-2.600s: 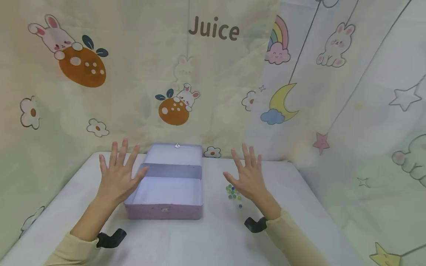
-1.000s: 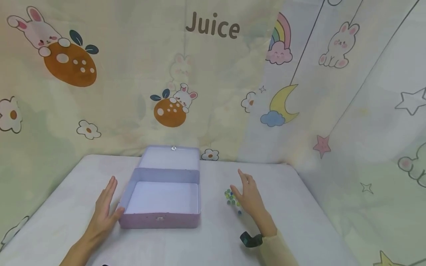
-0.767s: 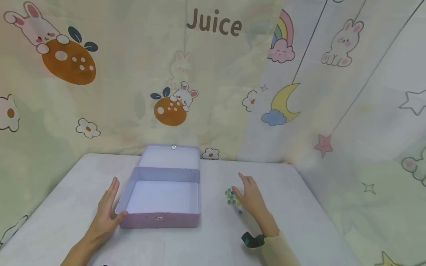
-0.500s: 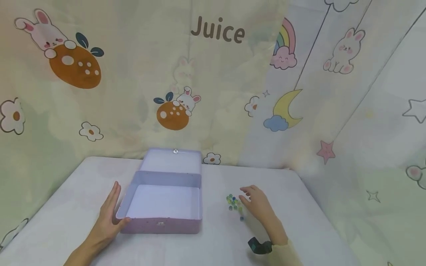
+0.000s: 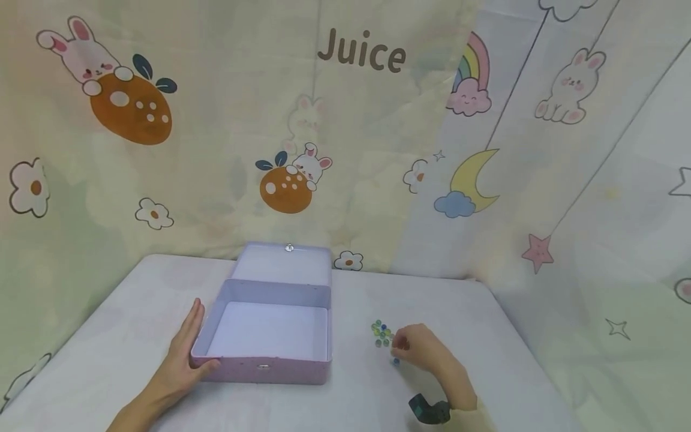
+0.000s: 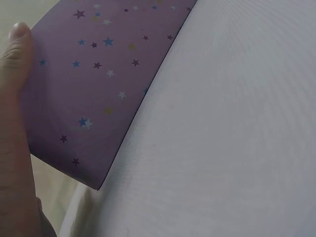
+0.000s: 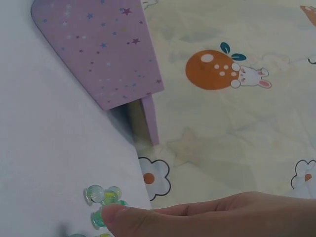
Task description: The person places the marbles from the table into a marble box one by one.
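A lilac box (image 5: 259,370) printed with small stars stands on the table, its hinged lid (image 5: 283,264) tipped back. At its front left corner my left hand (image 5: 175,363) rests, fingers straight along the side wall and thumb on the front. In the left wrist view the thumb (image 6: 17,59) lies against the starry wall (image 6: 94,89). Several glass marbles (image 5: 380,332), green, yellow and blue, lie right of the box. My right hand (image 5: 421,348) is low beside them, fingers curled down over a blue marble (image 5: 396,361). Its fingertips are too unclear to show whether they pinch a marble.
A white cloth covers the table (image 5: 351,414). Behind it hangs a printed curtain (image 5: 216,150) with rabbits and flowers. A black wrist mount (image 5: 429,411) sits under my right wrist. Marbles (image 7: 101,195) lie close to the thumb in the right wrist view.
Both hands have come down from a raised, spread pose. The left has settled on the box's corner. The right has lowered toward the marbles, its fingers curling.
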Tool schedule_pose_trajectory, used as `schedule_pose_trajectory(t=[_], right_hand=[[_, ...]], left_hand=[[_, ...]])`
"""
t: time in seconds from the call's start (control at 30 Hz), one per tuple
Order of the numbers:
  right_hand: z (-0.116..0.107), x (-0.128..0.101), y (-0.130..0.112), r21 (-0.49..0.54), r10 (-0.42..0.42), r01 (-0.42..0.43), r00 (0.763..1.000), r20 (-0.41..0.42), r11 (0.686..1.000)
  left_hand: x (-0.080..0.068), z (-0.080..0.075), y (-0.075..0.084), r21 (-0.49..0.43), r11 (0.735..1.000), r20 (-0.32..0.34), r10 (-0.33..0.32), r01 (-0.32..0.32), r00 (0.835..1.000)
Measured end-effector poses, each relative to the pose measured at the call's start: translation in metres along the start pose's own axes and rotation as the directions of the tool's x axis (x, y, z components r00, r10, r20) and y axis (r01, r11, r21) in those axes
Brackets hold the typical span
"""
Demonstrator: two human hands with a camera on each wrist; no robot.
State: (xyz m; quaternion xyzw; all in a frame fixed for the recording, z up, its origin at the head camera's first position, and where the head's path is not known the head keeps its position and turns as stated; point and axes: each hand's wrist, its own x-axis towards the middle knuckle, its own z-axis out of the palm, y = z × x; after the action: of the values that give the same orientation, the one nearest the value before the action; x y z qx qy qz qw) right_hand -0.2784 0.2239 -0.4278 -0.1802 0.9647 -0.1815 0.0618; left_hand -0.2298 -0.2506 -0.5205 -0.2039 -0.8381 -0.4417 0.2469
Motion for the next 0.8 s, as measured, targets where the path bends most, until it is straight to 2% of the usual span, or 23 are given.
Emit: schedule_pose_trajectory(t=[0.27,0.47,0.8], right_hand=[[0.007,0.001,0.0,-0.004,-0.03,0.03,1.0,0.004,1.0],[0.012,0.003,-0.002,-0.005,-0.037,0.037,0.999,0.01,0.999],[0.014,0.002,0.0,-0.061,-0.031,0.032,0.999,0.01,0.998]], left_hand=[[-0.001,-0.001,-0.002,0.002,1.0,0.01,0.021,-0.021,1.0],[0.0,-0.001,-0.002,-0.006,1.0,0.014,-0.011,0.011,1.0],[0.0,0.001,-0.002,-0.029,0.999,0.022,-0.025,0.026,0.999]])
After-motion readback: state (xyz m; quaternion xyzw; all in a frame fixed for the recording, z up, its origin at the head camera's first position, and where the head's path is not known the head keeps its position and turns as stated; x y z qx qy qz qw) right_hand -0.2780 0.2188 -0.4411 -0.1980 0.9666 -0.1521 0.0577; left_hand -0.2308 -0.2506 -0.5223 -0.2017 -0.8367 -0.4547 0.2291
